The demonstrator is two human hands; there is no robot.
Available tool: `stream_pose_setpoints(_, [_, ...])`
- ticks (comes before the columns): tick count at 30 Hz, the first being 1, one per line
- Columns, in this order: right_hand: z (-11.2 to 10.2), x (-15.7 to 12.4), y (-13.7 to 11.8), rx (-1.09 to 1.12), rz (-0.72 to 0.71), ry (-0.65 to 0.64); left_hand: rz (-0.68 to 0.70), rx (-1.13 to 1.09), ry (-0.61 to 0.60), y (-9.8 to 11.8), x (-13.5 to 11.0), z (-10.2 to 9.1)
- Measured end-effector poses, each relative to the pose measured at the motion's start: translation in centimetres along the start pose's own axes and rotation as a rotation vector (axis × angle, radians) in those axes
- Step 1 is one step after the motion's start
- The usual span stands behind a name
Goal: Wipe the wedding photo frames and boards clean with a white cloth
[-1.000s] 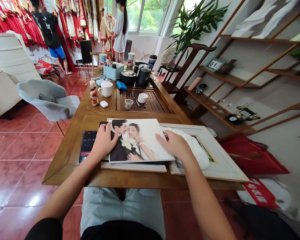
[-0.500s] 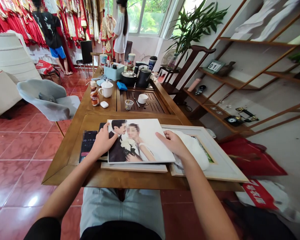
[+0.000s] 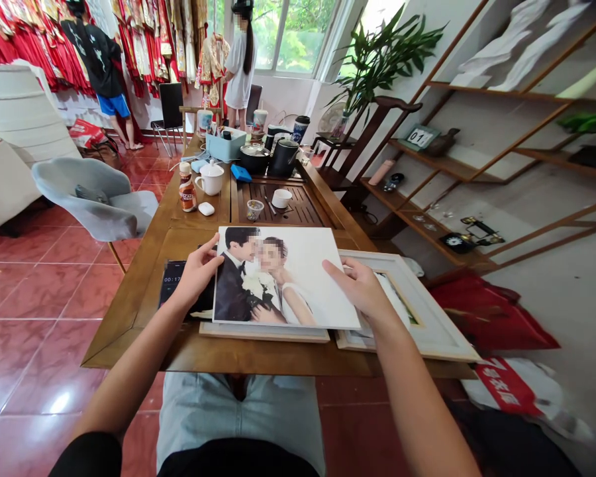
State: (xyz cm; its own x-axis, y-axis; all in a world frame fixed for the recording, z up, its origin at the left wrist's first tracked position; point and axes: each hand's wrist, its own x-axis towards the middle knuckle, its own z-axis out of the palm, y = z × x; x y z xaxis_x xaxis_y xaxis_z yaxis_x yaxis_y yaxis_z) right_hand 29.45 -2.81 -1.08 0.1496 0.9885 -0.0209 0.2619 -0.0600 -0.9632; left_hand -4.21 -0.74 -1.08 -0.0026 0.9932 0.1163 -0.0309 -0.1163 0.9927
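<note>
A photo panel showing a couple with a bouquet is held in front of me, tilted up toward me. My left hand grips its left edge, fingers behind and thumb at the front. On the right edge, my right hand is closed the same way, thumb on the white part. Beneath the panel lies a pale flat frame or board, mostly hidden. A larger white frame rests to the right, partly behind my right forearm. Beside my left wrist is a phone with a timer on its screen.
A tea tray with a white cup is set into the wooden table. A lidded mug, a bottle and a kettle stand farther back. A grey chair is at left, shelves at right. Two people stand far off.
Both hands have raised the photo panel slightly and shifted it right, tilting it more toward me. The white cloth on the larger frame is now mostly hidden by my right hand and the panel.
</note>
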Motion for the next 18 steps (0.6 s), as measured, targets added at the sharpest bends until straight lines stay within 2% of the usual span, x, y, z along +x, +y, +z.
stream_pose_setpoints(3, [-0.4, -0.7, -1.5, 0.023, -0.026, 0.047, 0.054, -0.123, -0.056, 0.8, -0.2, 0.1])
stream_pose_setpoints(5, [-0.7, -1.2, -2.6, 0.028, -0.125, 0.106, 0.134, -0.152, -0.064, 1.4, -0.3, 0.3])
stream_pose_setpoints(10, [-1.2, -2.3, -4.1, -0.078, -0.683, 0.369, 0.408, -0.128, 0.050, 2.0, -0.4, 0.0])
stream_pose_setpoints(14, [-1.9, -2.3, -4.0, -0.158, -1.030, 0.548, 0.605, -0.012, 0.181, 1.7, -0.3, -1.1])
stream_pose_setpoints(16, [-2.4, -2.2, -3.8, -0.213, -1.104, 0.524, 0.745, 0.095, 0.211, 1.7, -0.3, -1.7])
stream_pose_setpoints(18, [-3.1, -2.0, -3.6, -0.242, -1.119, 0.406, 0.914, 0.232, 0.205, 1.8, -0.3, -2.3])
